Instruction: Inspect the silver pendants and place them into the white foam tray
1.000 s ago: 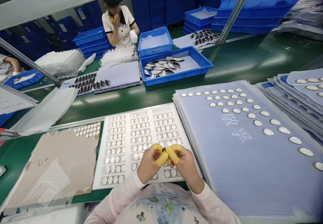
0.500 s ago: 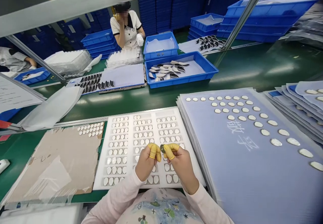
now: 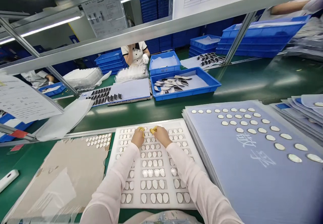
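Pieces point(image 3: 150, 173) lie in the tray point(image 3: 137, 190); cardboard point(image 3: 82, 161) left of it; sheet stack point(image 3: 239, 183) right; bin point(image 3: 188, 93) behind.

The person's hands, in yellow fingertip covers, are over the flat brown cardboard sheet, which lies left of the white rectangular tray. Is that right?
Not quite: the head view shows the left hand and right hand over the white rectangular tray, not the flat brown cardboard sheet. The yellow fingertip covers and the sheet's place left of the tray are right.

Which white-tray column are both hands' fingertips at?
The middle column of the white tray: left hand and right hand have yellow fingertips at its far end, not at either outer column.
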`<state>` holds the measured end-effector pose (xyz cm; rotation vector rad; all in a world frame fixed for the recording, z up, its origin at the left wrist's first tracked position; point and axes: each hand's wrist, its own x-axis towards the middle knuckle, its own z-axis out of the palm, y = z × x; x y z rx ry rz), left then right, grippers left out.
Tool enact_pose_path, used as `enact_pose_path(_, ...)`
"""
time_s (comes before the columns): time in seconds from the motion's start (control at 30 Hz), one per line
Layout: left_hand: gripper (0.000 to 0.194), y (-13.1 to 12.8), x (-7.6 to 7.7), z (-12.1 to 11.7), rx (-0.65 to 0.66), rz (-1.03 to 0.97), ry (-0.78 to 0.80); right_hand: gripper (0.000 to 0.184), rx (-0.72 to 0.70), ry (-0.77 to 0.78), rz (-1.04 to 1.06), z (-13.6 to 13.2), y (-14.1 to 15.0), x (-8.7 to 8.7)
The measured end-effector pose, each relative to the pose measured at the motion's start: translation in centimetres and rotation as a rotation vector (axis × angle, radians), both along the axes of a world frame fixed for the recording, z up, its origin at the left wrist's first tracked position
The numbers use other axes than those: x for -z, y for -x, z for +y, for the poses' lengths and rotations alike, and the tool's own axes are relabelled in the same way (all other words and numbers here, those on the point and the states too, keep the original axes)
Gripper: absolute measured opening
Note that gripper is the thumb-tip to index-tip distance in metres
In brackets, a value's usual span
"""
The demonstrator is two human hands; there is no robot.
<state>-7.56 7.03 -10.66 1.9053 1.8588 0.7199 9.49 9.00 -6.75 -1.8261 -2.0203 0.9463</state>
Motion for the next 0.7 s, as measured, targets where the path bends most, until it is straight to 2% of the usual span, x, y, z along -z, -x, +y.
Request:
enact_pose_path(0.1,0.028,0.0,1.3,0.4,0.013,0.057,0.012,0.026,-0.038,-0.014,-0.108,2.0,0.9,0.3)
enact_pose_path(0.23,0.03,0.1,2.2,0.7,0.029,0.101,0.034,0.03,-0.097,-0.053,-0.226,3.2,2.0,0.5)
enact_pose_path(0.47,0.027,0.4,2.4,1.4,0.023,0.114,0.061,0.033,-0.211,-0.079,-0.304,3.6,3.3,0.9)
enact_pose_path(0.7,0.029,0.5,2.7,1.4,-0.014,0.064,0.04,0.034,-0.217,-0.014,-0.32,5.1,4.0,-0.3)
